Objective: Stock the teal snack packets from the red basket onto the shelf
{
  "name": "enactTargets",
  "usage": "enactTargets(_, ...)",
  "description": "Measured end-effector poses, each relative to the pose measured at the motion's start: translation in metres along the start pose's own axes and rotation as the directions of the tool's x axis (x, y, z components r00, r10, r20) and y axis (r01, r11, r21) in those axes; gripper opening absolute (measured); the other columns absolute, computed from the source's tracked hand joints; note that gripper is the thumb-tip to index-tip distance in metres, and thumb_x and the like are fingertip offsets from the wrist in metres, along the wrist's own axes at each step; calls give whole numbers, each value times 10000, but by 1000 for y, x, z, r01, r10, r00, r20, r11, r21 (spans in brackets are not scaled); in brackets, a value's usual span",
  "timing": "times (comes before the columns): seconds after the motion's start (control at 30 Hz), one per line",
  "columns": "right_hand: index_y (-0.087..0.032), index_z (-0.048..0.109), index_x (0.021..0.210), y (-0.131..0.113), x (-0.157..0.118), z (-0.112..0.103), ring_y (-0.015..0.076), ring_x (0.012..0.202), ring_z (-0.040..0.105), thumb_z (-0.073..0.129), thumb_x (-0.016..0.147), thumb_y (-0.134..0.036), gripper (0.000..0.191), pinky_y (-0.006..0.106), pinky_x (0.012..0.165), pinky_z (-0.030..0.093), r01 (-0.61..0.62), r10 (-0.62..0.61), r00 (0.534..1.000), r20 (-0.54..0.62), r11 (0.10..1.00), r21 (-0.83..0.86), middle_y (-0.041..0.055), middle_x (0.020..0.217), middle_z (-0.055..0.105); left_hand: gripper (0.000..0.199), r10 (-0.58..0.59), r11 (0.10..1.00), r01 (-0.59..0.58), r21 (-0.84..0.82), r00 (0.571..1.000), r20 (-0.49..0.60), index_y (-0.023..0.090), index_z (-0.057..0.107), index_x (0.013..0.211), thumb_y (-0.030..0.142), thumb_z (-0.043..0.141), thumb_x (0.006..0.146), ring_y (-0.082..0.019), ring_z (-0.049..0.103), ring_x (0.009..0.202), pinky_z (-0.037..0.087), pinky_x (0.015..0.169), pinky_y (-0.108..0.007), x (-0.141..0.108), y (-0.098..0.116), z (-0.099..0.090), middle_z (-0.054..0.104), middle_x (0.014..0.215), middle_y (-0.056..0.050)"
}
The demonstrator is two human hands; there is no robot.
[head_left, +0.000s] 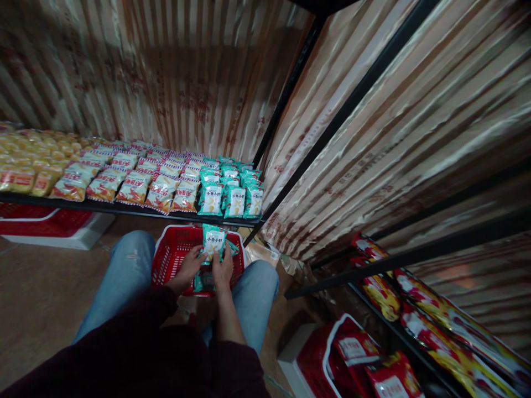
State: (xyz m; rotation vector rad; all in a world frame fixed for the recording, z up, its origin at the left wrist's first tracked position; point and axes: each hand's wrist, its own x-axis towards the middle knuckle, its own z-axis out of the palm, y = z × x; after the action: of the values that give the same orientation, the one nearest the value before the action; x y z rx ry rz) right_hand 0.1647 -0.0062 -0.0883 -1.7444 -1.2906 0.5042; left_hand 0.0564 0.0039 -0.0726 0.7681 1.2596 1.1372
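Between my knees stands a red plastic basket (171, 251) with a white rim. Over it I hold a teal and white snack bag (213, 241), its printed front turned up. My left hand (191, 266) grips the bag's left edge, and my right hand (223, 269) closes on its right lower side. More teal bags (203, 282) lie in the basket below, partly hidden by my hands. Just beyond the basket, matching teal bags (236, 200) stand in rows at the right end of a black shelf (182, 215).
White and red snack bags (135, 185) and yellow packs (25, 179) fill the shelf leftward. A red basket (45, 221) sits beneath it. At right are a black frame post (332, 135), another basket of red packets (332, 359) and red-yellow bags (379, 293). Pleated curtain (166, 72) hangs behind.
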Motion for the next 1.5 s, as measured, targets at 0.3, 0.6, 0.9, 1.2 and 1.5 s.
enactTargets(0.3,-115,350,1382,-7,2,-6,262,1177,482,338,888,-431,587,428,962,378,25,-22,995,-97,999,29,179,1303,510,309,112,990,-115,87,993,39,131,591,988,194,618,686,-210,617,1022,457,929,-351,10,5,24,664,1086,-129)
enactTargets(0.6,-67,255,1412,-14,12,-9,281,1249,434,406,861,-474,702,443,993,365,38,-25,986,-163,996,75,226,1371,419,321,199,943,-212,256,977,78,153,608,1016,222,570,705,-210,634,946,477,876,-347,17,15,38,681,1032,-101)
enactTargets(0.9,-97,234,1419,-14,57,-24,274,1289,388,403,871,-456,676,442,1017,349,146,-130,962,-238,988,51,206,1413,371,384,305,902,-333,275,942,139,159,583,1104,238,566,729,-204,621,1000,458,916,-344,40,30,65,665,1099,-101)
enactTargets(1.2,-101,244,1419,-23,102,-29,272,1229,445,403,875,-469,676,436,979,381,220,-213,935,-282,975,-8,208,1356,440,437,345,863,-367,348,930,124,141,557,1188,217,546,758,-238,578,1099,412,979,-389,62,48,87,604,1221,-140)
enactTargets(1.5,-122,247,1424,-29,120,-22,269,1183,474,391,886,-461,652,419,956,398,221,-226,935,-273,974,-50,189,1361,443,490,395,851,-419,317,908,140,193,536,1232,178,546,742,-220,579,1100,439,975,-354,78,53,82,617,1209,-86)
